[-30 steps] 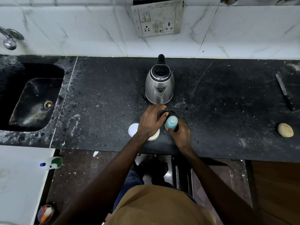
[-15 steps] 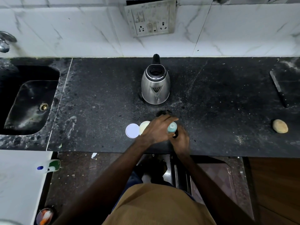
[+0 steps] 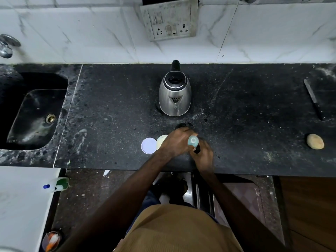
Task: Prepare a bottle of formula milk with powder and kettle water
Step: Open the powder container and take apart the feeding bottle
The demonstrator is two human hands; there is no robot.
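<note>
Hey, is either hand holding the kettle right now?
No, the kettle stands on the counter, apart from the left hand and right hand, which are both at the bottle.

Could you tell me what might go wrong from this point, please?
The pale tub, its lid off beside it, sits by the left hand; a wrist turn could tip it. The bottle, gripped by the right hand, is near the front edge of the counter; a slip might drop it.
</note>
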